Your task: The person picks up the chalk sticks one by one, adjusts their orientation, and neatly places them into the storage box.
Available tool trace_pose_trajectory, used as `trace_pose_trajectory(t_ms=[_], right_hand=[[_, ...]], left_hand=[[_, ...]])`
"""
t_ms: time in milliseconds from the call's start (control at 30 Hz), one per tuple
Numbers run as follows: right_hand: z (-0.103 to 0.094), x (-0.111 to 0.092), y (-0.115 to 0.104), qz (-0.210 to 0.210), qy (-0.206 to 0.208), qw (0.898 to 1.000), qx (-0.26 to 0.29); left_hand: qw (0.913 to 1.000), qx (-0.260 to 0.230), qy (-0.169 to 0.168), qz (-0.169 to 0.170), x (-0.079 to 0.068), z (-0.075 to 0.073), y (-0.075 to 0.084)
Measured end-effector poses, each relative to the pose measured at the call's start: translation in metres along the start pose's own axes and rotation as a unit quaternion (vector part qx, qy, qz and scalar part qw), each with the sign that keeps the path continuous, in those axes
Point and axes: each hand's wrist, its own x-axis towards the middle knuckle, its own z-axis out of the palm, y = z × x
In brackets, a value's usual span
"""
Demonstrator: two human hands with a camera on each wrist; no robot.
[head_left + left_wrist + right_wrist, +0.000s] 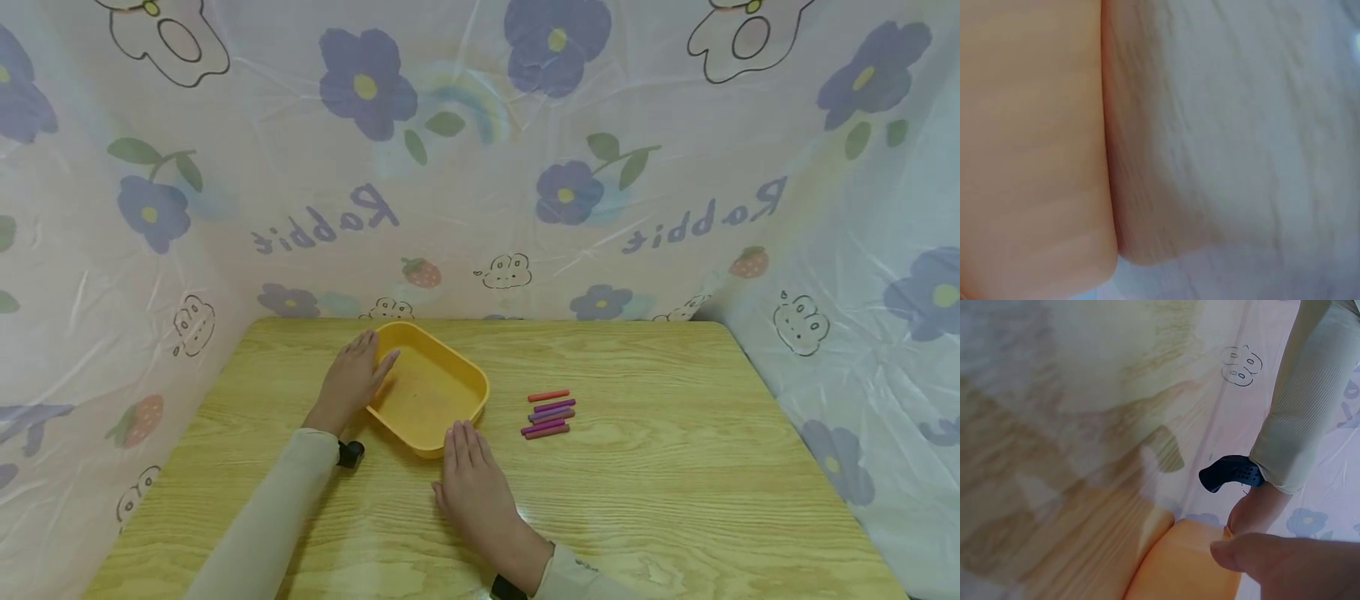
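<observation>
A yellow plastic basin (427, 392), rectangular with rounded corners, sits on the table, turned at an angle. My left hand (347, 379) lies along its left side with straight fingers, and the thumb reaches over the rim. At the near right corner, my right hand (476, 487) touches the basin's outside with its fingers straight and together. In the left wrist view the basin's ribbed wall (1035, 150) fills the left side. The right wrist view shows part of the basin (1185, 562) beyond my right thumb. Several coloured sticks (551, 414), red, purple and brown, lie right of the basin.
The wood-grain table (675, 467) has its back edge against a printed curtain (480, 208) with flowers and rabbits. The curtain also hangs along both sides. A dark wrist camera (350, 454) is worn on the left wrist, close to the tabletop.
</observation>
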Motion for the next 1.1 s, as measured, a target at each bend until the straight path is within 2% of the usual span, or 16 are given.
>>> trace_pose_trajectory(t_ms=[400,733,1100], right_hand=[[0.004,-0.003,0.004,0.006,0.007,1.0,0.008],[0.003,-0.006,0.01,0.009,-0.004,1.0,0.015],[0.004,-0.008,0.019,0.011,-0.022,0.999,0.023]], left_hand=[[0.9997,-0.005,0.024,0.001,-0.007,-0.001,0.003],[0.9999,-0.005,-0.004,-0.008,-0.015,-0.002,0.004],[0.9997,-0.009,-0.01,-0.02,-0.023,-0.005,0.009]])
